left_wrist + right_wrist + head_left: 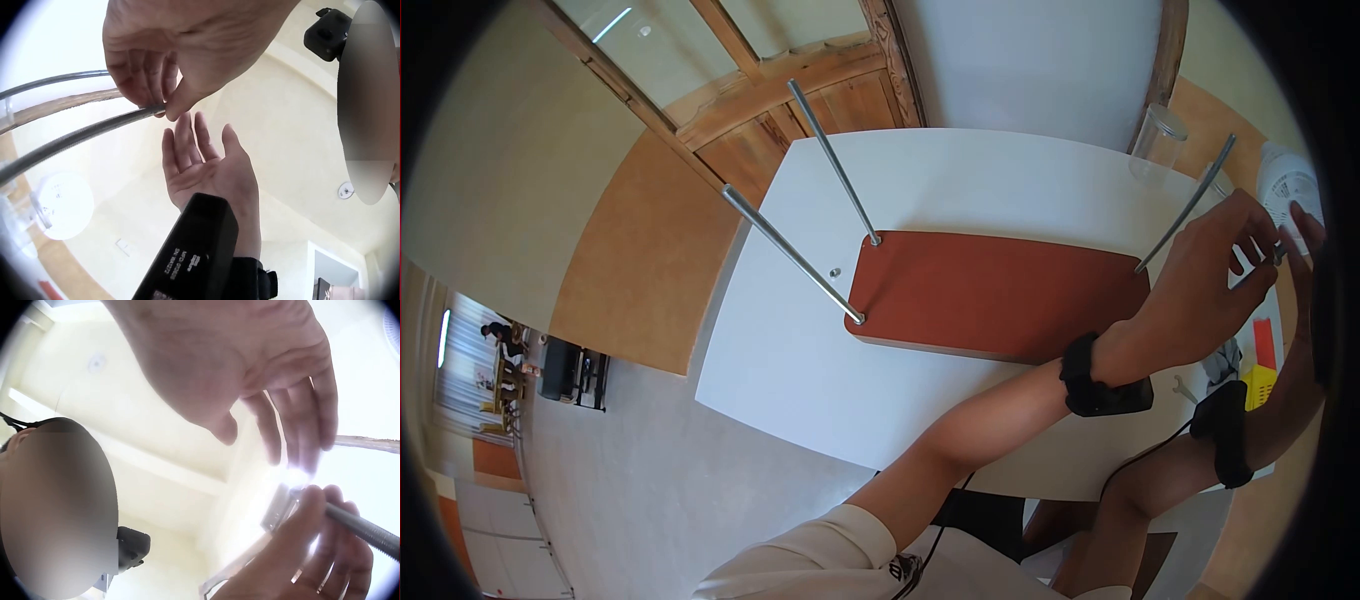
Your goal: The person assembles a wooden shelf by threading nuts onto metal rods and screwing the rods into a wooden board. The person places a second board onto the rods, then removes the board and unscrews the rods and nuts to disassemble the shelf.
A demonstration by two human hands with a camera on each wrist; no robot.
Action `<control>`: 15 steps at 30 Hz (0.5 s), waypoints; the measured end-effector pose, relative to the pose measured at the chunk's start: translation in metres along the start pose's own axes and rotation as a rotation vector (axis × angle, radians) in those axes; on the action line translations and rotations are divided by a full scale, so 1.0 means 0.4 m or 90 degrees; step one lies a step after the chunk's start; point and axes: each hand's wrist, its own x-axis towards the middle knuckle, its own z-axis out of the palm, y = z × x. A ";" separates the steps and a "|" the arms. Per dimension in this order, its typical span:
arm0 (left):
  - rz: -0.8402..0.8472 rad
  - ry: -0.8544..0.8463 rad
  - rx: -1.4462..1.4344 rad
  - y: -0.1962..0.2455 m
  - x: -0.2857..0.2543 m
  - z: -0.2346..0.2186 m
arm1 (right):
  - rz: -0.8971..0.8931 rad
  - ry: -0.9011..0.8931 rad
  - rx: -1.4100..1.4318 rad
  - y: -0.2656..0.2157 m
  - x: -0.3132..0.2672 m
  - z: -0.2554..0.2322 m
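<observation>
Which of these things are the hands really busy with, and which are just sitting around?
In use:
left hand, pinching the tip of the fourth leg
right hand, open beside it
brown board with three other metal legs

Lying about:
clear jar
white fan
small wrench
yellow box

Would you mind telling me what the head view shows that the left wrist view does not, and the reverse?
Only the head view shows the red-brown board lying on the white table, its three other metal legs and a clear jar. Only the left wrist view shows the left hand's fingertips pinching the metal leg and the right hand's open palm. Both show the two hands at that leg's end.
</observation>
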 end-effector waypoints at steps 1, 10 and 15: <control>0.015 0.002 0.011 0.003 0.001 -0.001 | -0.005 -0.054 0.034 0.027 0.008 -0.016; 0.017 0.025 0.040 0.051 0.038 -0.046 | 0.082 -0.043 0.158 0.063 0.027 -0.032; -0.002 -0.083 -0.227 0.158 0.016 -0.081 | 0.067 0.030 0.107 0.046 0.042 -0.013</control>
